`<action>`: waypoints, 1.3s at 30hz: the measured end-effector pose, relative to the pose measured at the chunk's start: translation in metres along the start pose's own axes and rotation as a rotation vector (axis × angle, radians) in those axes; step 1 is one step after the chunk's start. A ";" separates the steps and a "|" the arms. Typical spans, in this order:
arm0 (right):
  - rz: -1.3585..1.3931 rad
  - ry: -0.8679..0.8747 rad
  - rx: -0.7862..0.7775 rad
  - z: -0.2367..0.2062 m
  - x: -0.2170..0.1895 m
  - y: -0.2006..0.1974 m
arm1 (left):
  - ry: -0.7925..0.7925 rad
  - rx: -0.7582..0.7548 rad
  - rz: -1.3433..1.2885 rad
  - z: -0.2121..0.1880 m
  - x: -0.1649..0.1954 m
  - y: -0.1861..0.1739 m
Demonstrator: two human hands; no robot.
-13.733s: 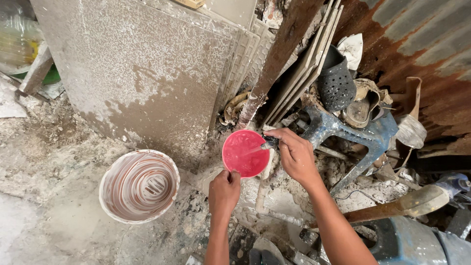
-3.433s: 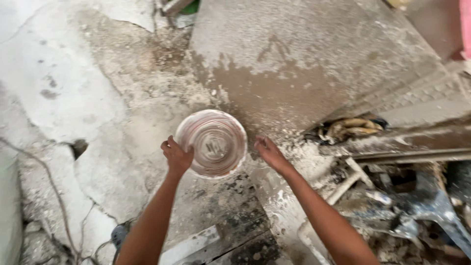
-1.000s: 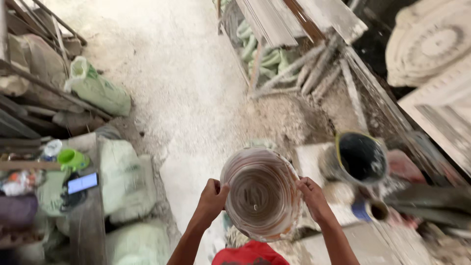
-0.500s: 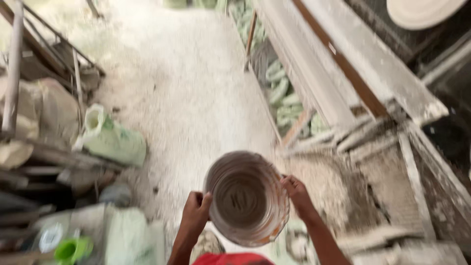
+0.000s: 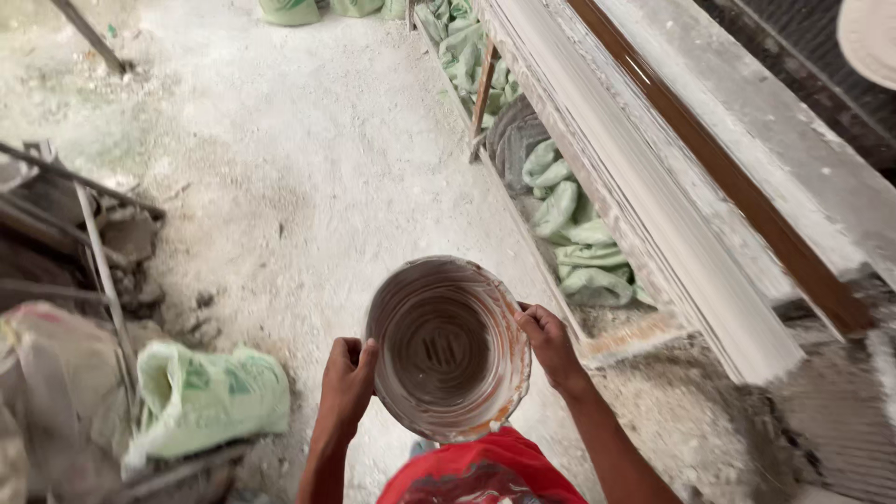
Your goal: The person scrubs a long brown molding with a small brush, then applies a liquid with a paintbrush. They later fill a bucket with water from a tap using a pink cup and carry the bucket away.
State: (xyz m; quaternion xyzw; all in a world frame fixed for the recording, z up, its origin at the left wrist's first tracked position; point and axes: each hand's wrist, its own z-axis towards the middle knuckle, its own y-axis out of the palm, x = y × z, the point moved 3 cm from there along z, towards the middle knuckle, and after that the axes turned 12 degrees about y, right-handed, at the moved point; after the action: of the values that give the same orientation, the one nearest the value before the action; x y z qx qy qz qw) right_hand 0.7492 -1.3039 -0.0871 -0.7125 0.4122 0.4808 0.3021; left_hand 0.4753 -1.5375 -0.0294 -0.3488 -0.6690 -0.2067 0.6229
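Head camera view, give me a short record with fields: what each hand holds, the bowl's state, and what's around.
left hand: grips the bowl's left rim
right hand: grips the bowl's right rim
bowl: round, carried upright, inside smeared with pale residue
floor: dusty white
green sack: on the floor, left of the bowl
long bench: on the right, plaster-coated, sacks stuffed beneath

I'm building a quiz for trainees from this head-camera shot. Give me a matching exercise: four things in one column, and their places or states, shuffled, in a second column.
Things:
1. Bowl
2. Open sack
3. Left hand
4. Stacked sacks

Places or states:
A. Lying on the floor at the left of the picture
B. Piled under the long bench
C. Held by both hands, coated with pale swirls inside
D. Gripping the bowl's left rim

Pairs: 1-C, 2-A, 3-D, 4-B
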 end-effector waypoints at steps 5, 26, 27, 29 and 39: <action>0.003 -0.024 0.037 0.159 -0.040 0.034 | 0.041 -0.020 -0.012 0.180 0.023 0.010; -0.096 -0.052 -0.026 0.785 -0.282 0.172 | -0.046 0.017 -0.050 0.853 0.087 0.045; -0.143 -0.050 0.010 0.812 -0.287 0.184 | -0.053 0.005 -0.029 0.887 0.090 0.045; -0.083 0.009 0.048 0.866 -0.306 0.202 | -0.073 -0.021 0.002 0.951 0.101 0.044; 0.013 0.041 0.085 1.138 -0.427 0.273 | 0.013 -0.069 0.101 1.263 0.180 0.045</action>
State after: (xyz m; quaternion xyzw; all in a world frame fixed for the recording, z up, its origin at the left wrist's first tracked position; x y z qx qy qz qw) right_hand -0.0710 -0.3666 -0.1014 -0.7060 0.4429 0.4501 0.3206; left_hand -0.3594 -0.5717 -0.0350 -0.4019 -0.6389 -0.2001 0.6247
